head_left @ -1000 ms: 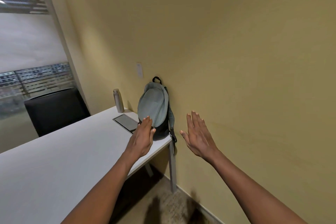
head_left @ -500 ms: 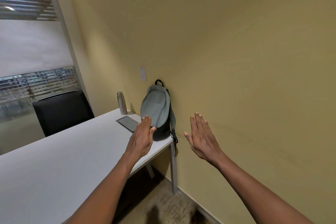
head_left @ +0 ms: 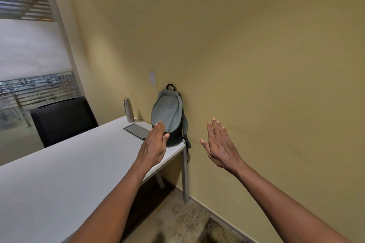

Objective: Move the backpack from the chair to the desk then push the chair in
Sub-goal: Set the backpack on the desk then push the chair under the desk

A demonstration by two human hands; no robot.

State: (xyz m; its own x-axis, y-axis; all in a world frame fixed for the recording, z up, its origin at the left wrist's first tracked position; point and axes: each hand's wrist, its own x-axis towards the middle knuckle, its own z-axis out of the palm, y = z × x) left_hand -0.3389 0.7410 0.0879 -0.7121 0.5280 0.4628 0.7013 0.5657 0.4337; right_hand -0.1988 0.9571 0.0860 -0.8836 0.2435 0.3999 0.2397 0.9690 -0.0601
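**Backpack parked on the desk, hands hardly shifted, chair push is next**

I see the backpack (head_left: pixel 167 116) standing upright on the far corner of the desk (head_left: pixel 59 179), at about 12 o'clock from my viewpoint, its back leaning on the yellow wall (head_left: pixel 256 65) and one strap hanging over the desk edge. Over the last second it has not moved; only the view has drifted slightly. I read the first half of the task as done.

My left hand (head_left: pixel 155 145) stays at the bag's lower front, at its 7 o'clock, fingers straight and held together, gripping nothing; whether it still touches the fabric I cannot tell. My right hand (head_left: pixel 220 144) hovers at the bag's 4 o'clock, clear of it and off the desk, palm flat and fingers loosely spread, empty.

Just beside the bag at its 9 o'clock lies a grey flat panel (head_left: pixel 137 131), and a metal bottle (head_left: pixel 128 110) stands at 10 o'clock. A black chair (head_left: pixel 63 118) sits across the desk at my 10 o'clock; I cannot tell whether it is the one to push in
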